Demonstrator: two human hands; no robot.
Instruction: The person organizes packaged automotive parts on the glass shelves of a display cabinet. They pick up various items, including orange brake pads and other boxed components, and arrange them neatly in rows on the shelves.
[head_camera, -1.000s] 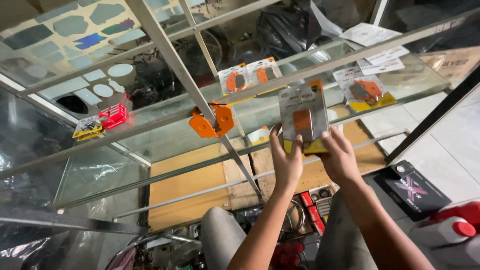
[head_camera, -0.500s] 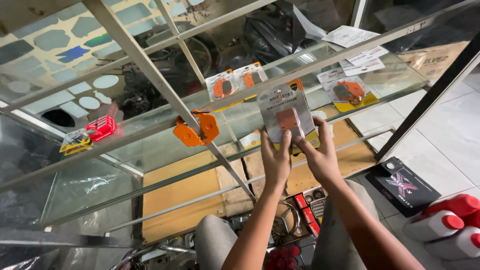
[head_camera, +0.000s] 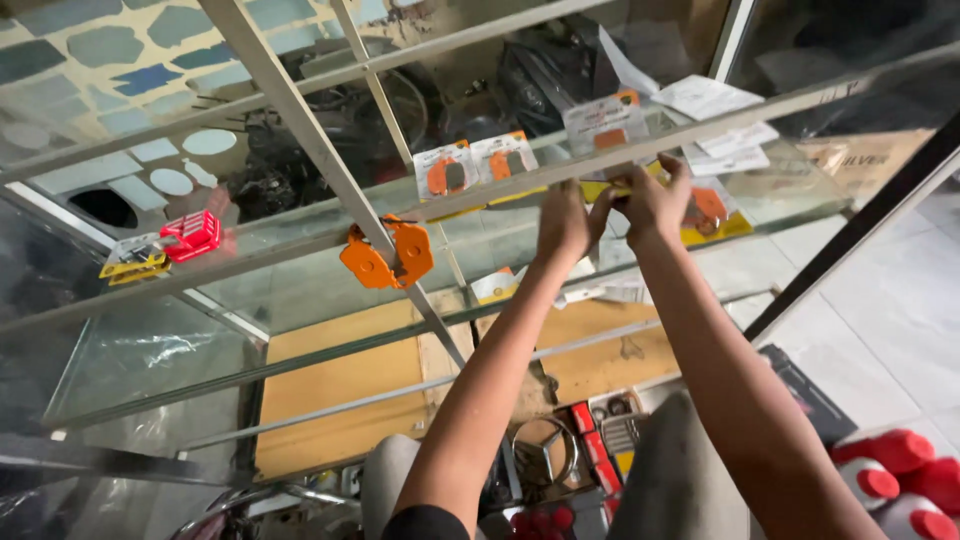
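Both my hands reach up into a glass display case. My left hand (head_camera: 562, 222) and my right hand (head_camera: 652, 200) pinch the lower edge of a clear blister pack (head_camera: 605, 128) with an orange part and a yellow card bottom, held upright over the glass shelf (head_camera: 300, 290). Two similar orange packs (head_camera: 470, 167) stand just left of it. Another yellow-backed pack (head_camera: 712, 213) lies right of my right hand. A loose pair of orange pads (head_camera: 385, 255) sits further left on the shelf.
A red and yellow small package (head_camera: 165, 243) lies at the shelf's left end. Aluminium frame bars (head_camera: 320, 160) cross in front. Papers (head_camera: 715, 110) rest at the back right. Below are a wooden board (head_camera: 335, 385), small boxes (head_camera: 600, 435) and red-capped bottles (head_camera: 900, 475).
My hands have lifted the blister pack up and further back into the case, toward the row of standing orange packs. The view has tilted with them.
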